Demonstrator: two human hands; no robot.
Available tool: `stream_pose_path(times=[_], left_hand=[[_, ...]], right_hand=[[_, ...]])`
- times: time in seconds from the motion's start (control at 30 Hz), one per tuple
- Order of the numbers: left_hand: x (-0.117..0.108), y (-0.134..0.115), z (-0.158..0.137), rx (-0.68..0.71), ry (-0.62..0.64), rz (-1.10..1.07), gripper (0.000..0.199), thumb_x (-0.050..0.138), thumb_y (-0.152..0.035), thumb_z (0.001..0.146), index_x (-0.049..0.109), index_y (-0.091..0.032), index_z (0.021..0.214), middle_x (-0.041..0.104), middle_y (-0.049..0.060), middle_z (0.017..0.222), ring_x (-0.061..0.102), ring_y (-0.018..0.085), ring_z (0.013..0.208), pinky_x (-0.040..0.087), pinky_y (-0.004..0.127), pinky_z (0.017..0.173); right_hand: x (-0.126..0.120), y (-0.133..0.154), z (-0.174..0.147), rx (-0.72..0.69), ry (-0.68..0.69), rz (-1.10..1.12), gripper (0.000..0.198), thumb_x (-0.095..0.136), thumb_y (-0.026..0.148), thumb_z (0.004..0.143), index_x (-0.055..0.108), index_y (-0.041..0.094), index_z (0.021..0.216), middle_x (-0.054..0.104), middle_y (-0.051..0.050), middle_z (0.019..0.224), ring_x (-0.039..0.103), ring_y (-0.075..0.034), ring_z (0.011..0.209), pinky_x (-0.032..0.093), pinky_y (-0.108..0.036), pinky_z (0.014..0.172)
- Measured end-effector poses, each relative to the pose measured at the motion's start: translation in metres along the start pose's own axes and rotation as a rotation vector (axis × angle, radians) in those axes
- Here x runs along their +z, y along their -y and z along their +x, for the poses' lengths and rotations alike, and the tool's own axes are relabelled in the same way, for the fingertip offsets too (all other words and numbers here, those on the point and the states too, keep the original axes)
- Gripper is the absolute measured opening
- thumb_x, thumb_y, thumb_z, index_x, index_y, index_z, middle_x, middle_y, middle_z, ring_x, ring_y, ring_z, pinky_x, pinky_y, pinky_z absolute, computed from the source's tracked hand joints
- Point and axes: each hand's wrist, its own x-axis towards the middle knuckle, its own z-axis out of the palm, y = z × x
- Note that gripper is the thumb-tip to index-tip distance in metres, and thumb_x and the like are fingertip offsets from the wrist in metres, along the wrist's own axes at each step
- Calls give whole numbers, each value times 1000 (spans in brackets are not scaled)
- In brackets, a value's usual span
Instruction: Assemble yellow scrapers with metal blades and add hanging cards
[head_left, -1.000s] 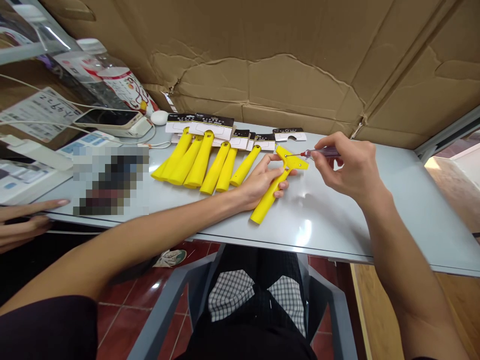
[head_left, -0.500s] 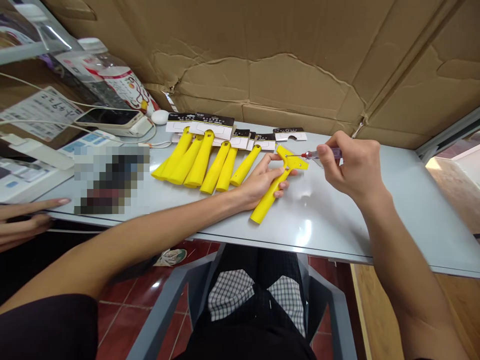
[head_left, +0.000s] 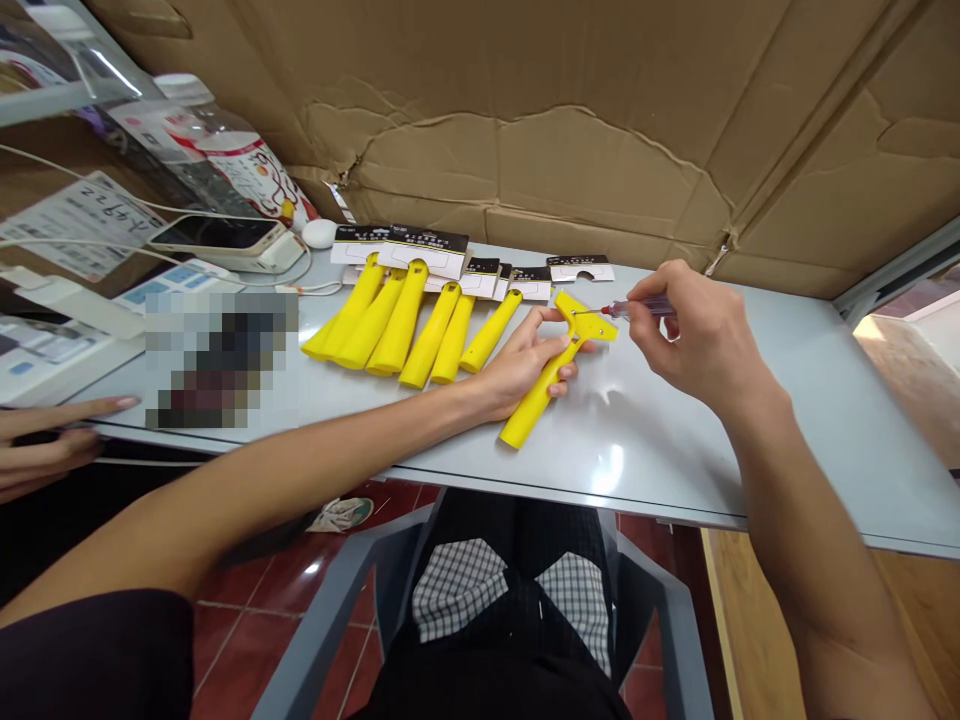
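My left hand [head_left: 529, 362] is closed round the neck of a yellow scraper [head_left: 538, 398], whose wide head points away from me and carries small screws. Between the fingers of my right hand [head_left: 694, 330] is a screwdriver [head_left: 649, 306] with a see-through reddish handle. Its thin shaft lies nearly level, and the tip meets a screw on the left part of the scraper's head. Several more yellow scraper handles [head_left: 401, 325] lie in a row left of my left hand. Black-and-white header cards [head_left: 427, 250] cover their far ends.
Cardboard [head_left: 525, 120] walls off the table's far side. At the left are bottles [head_left: 247, 165], a phone [head_left: 217, 235], cables, a white box [head_left: 60, 345] and a blurred-out patch. Another person's hand [head_left: 52, 440] rests at the left table edge.
The fingers of my right hand have shifted slightly left and changed their hold round the screwdriver handle. The scraper and my left hand stay in place.
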Motion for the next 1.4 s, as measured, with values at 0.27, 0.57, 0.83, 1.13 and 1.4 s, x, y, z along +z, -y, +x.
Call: stream_pose_path(times=[0.27, 0.57, 0.83, 1.13, 1.4], left_hand=[[-1, 1, 0, -1, 10, -9, 42, 75, -23, 92, 41, -29, 116, 75, 4, 104, 56, 9, 58, 35, 20, 49], [-3, 2, 1, 12, 13, 11, 42, 75, -25, 92, 41, -29, 117, 76, 5, 106, 56, 9, 58, 35, 21, 49], [0, 0, -1, 7, 32, 11, 41, 75, -24, 93, 41, -29, 116, 75, 4, 105, 55, 9, 57, 36, 20, 48], [-1, 1, -1, 3, 25, -11, 39, 74, -23, 94, 43, -29, 118, 75, 5, 106, 55, 9, 58, 37, 20, 48], [-1, 2, -1, 3, 29, -14, 38, 72, -22, 96, 42, -29, 118, 75, 6, 106, 56, 9, 57, 37, 20, 49]], right_hand=[[-4, -3, 0, -66, -65, -67, 11, 65, 33, 106, 67, 25, 99, 76, 1, 78, 63, -14, 59, 47, -31, 58], [4, -9, -2, 15, -103, -153, 30, 62, 48, 106, 64, 24, 88, 62, 3, 59, 56, -14, 49, 38, -32, 51], [-2, 1, 0, 2, -37, -6, 10, 62, 27, 101, 65, 27, 111, 76, -6, 102, 70, -20, 74, 55, -37, 64], [2, -5, -2, 48, -28, -52, 18, 59, 35, 106, 65, 27, 91, 77, -1, 78, 67, -18, 59, 50, -34, 57], [-1, -2, -2, 42, -46, -52, 4, 58, 24, 100, 60, 27, 100, 78, -3, 83, 70, -19, 61, 48, -34, 57]])
